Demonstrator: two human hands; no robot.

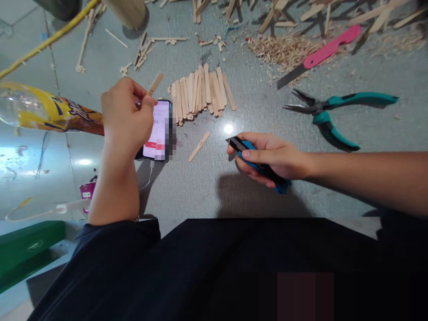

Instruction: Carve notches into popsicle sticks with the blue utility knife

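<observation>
Left grip: the left hand (130, 111) is pinching a held craft stick (155, 84) between thumb and fingers, its far end sticking out over the phone (157, 129); whether the hand is touching the phone, I cannot tell.
Right grip: the right hand (264, 156) is grasping a utility knife (259, 167), the thumb lying along the handle and the exposed blade (228, 140) pointing left.
Loose craft stick: the loose craft stick (199, 146) is lying aslant on the tabletop (187, 191) between the hands, showing a small mark near its middle.
Craft-stick row: the craft-stick row (197, 93) is lying overlapped just right of the phone.
Blade care: a forefinger is resting close to the blade's base, so drawing it back would be making any cut safer.
Stick care: thin wood is probably splitting under a hard push; shallow strokes along the grain, away from the left fingers, would be serving better.
Working spot: the bare tabletop near the body is probably giving firmer support than the phone.
Nearby tools: the needle-nose pliers (316, 107) and pink-handled saw (334, 47) are lying apart from the right hand.
</observation>
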